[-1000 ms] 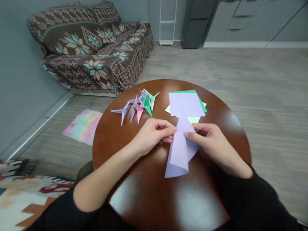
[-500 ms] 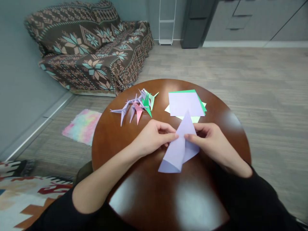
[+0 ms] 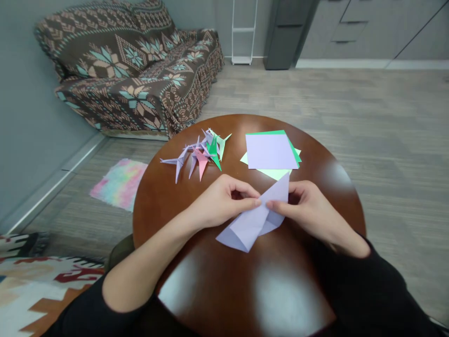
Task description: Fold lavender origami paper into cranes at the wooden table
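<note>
A lilac sheet of origami paper (image 3: pixel 247 224), partly folded with a loose lower flap, is held between both hands above the round brown table (image 3: pixel 203 299). My left hand (image 3: pixel 229 199) pinches its left edge between thumb and fingers. On the other side my right hand (image 3: pixel 303 201) grips it, thumb on the front and fingers hidden behind. The paper's pointed tip leans up to the right. Past my left hand lie several folded paper cranes (image 3: pixel 201 159) in lilac, pink and green. Beyond my right hand sits a stack of square paper (image 3: pixel 271 152), lilac on top, green and pale green below.
A sofa (image 3: pixel 140 84) under a patterned throw stands at the back left. On the floor left of the table lies a pastel fluffy mat (image 3: pixel 119 185). Grey cabinets (image 3: pixel 372 32), a dark grey unit (image 3: pixel 283 35) and a white rack (image 3: pixel 242 30) line the far wall.
The lilac paper has turned clockwise: its tip has swung right and its lower end has moved left. Both hands keep hold of it in nearly the same place.
</note>
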